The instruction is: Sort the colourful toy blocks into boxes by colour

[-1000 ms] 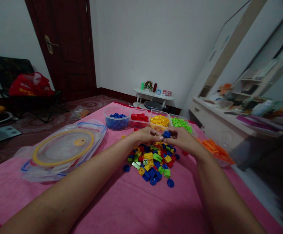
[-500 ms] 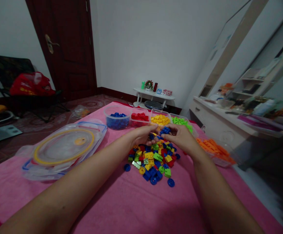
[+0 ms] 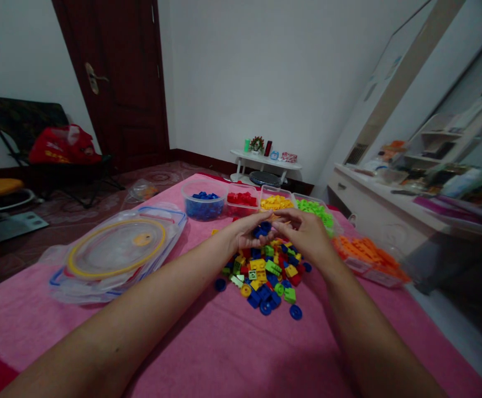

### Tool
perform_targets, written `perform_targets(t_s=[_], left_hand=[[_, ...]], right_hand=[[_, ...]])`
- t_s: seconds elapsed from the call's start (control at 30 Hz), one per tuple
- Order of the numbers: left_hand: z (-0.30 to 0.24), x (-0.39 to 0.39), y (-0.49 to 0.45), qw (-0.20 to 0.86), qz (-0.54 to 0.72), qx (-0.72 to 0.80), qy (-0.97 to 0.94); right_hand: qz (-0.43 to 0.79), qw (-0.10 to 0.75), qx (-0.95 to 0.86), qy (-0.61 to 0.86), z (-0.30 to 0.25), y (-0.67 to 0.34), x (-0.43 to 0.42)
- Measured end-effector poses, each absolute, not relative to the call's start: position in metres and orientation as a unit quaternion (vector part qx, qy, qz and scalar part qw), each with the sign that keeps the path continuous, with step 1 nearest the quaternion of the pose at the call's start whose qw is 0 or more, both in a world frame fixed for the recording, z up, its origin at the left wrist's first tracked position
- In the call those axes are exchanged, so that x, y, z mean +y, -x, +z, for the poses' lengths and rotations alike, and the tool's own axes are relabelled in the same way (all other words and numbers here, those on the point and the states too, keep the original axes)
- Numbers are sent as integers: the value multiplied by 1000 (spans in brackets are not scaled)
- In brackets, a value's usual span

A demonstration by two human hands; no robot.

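Both my hands meet above a heap of mixed coloured bricks (image 3: 266,273) on a pink cloth (image 3: 232,342). My left hand (image 3: 250,232) is cupped, palm up, with several blue bricks (image 3: 262,229) resting in it. My right hand (image 3: 305,233) is curled beside it, and its fingertips touch the blue bricks in my left palm. Behind the hands stand a round tub of blue bricks (image 3: 203,203), a box of red bricks (image 3: 241,200), a box of yellow bricks (image 3: 274,202) and a box of green bricks (image 3: 316,211).
Stacked clear lids (image 3: 116,251) lie at the left of the cloth. An orange-brick tray (image 3: 367,257) sits at the right. Loose blue round pieces (image 3: 295,312) lie near the heap. A dresser (image 3: 390,210) stands right, a small white table (image 3: 266,163) behind, a dark door (image 3: 120,83) at the back left.
The blue bricks, first pinched between both hands, now lie in my left palm, which has turned upward. The hands have shifted slightly left and the camera has drifted.
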State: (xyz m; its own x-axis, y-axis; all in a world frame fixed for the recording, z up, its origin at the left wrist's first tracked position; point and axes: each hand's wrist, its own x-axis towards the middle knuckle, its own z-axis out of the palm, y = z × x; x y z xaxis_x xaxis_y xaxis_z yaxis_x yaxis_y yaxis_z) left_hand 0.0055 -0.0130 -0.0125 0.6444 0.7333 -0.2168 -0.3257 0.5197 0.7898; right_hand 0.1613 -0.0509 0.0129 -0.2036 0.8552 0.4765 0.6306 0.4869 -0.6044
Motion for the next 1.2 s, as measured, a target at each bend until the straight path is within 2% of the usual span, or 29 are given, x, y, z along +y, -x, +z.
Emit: perform_targets(t_s=[0.17, 0.23, 0.33, 0.43, 0.5, 0.63, 0.73, 0.83, 1.03, 1.2], left_hand=[[11, 7, 10, 761, 405, 316, -396], [24, 22, 19, 683, 476, 357, -423], [40, 49, 41, 502, 534, 476, -486], [44, 73, 70, 283, 492, 616, -546], [41, 84, 91, 180, 413, 665, -596], [37, 90, 118, 78, 239, 690, -679], [41, 82, 111, 9, 224, 666, -712], [46, 64, 81, 3, 258, 605, -753], [30, -5, 10, 227, 213, 426, -849], [-4, -42, -6, 260, 228, 357, -868]], right_hand=[[88, 425, -745, 507, 19, -165, -53], [91, 428, -743, 506, 20, -166, -53], [92, 423, -743, 511, 18, -168, -52], [93, 417, -746, 511, 16, -171, -49], [91, 416, -749, 508, 14, -174, -47], [78, 396, -752, 521, 15, -178, -46], [63, 358, -740, 566, 18, -186, -44], [45, 292, -728, 619, 18, -202, -39], [-15, 128, -689, 713, 3, -243, -28], [10, 9, -666, 746, -11, -250, -32]])
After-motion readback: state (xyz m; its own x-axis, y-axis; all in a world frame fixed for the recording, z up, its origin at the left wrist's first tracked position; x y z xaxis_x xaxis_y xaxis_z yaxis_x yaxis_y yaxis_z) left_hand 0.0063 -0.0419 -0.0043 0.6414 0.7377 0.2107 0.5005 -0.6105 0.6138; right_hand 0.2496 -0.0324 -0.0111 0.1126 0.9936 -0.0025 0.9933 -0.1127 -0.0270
